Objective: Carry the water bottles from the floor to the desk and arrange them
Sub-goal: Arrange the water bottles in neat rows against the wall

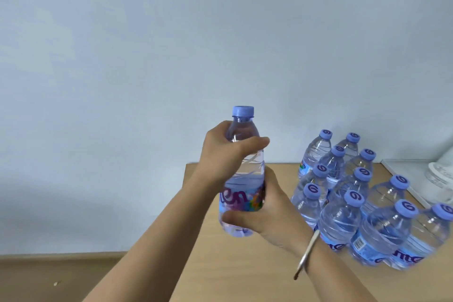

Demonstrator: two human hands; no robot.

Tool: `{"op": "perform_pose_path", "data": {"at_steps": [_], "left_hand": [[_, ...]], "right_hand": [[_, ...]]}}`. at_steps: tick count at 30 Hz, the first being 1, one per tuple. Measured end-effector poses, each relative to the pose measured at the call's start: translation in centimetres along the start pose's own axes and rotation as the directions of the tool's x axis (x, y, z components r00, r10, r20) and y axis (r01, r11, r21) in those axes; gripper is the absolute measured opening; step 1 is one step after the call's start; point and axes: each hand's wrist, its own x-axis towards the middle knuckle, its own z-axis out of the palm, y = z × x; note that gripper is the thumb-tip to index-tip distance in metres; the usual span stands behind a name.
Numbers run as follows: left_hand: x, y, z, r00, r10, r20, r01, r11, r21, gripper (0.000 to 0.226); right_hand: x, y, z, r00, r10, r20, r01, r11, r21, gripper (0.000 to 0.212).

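I hold one clear water bottle [241, 174] with a light-blue cap and a blue label upright in the air above the left part of the wooden desk [235, 270]. My left hand [228, 154] grips its upper body just under the neck. My right hand [259, 211], with a metal bangle on the wrist, wraps around its lower body at the label. Several identical bottles [355, 203] stand upright in close rows on the right part of the desk, apart from the held one.
A white tray or board with a white object [438, 174] lies at the desk's far right. A pale wall rises behind the desk. Wooden floor [61, 277] shows at the lower left, beyond the desk's left edge.
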Motion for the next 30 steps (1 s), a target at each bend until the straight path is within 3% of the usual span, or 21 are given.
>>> {"op": "perform_pose_path", "data": {"at_steps": [2, 4, 7, 10, 14, 18, 24, 30], "left_hand": [[0.0, -0.4, 0.5, 0.995, -0.03, -0.098, 0.027, 0.999, -0.032, 0.019], [0.3, -0.4, 0.3, 0.996, -0.032, -0.084, 0.032, 0.999, 0.008, 0.027], [1.2, -0.1, -1.4, 0.986, -0.043, 0.159, 0.039, 0.999, 0.032, 0.04], [1.9, -0.2, -2.4, 0.925, -0.061, 0.374, 0.117, 0.985, -0.128, 0.044], [2.9, -0.8, -2.0, 0.974, -0.001, 0.226, 0.025, 0.994, -0.103, 0.024], [3.8, -1.2, -2.0, 0.997, -0.029, 0.077, 0.031, 0.999, -0.034, 0.024], [5.2, -2.9, -2.8, 0.996, -0.082, 0.026, 0.078, 0.99, 0.118, 0.028], [6.8, -6.0, -3.8, 0.991, -0.071, -0.114, 0.094, 0.973, 0.211, 0.037]], "right_hand": [[0.0, 0.2, 0.1, 0.995, -0.008, -0.099, -0.001, 0.995, -0.098, 0.076], [0.3, 0.4, -0.5, 0.997, -0.015, -0.079, 0.012, 0.999, -0.037, 0.072], [0.6, -0.2, -1.7, 0.995, -0.032, 0.091, 0.013, 0.979, 0.202, 0.071], [0.6, -1.0, -2.2, 0.953, -0.071, 0.295, -0.032, 0.943, 0.33, 0.069], [1.7, -0.7, -2.0, 0.962, 0.007, 0.272, -0.068, 0.974, 0.217, 0.073], [2.5, 0.6, -1.7, 0.983, 0.15, 0.103, -0.128, 0.971, -0.202, 0.073], [5.1, 3.1, -0.9, 0.974, 0.21, 0.08, -0.188, 0.958, -0.216, 0.062], [8.7, 5.2, 0.7, 0.975, 0.216, 0.05, -0.196, 0.944, -0.266, 0.063]]}}
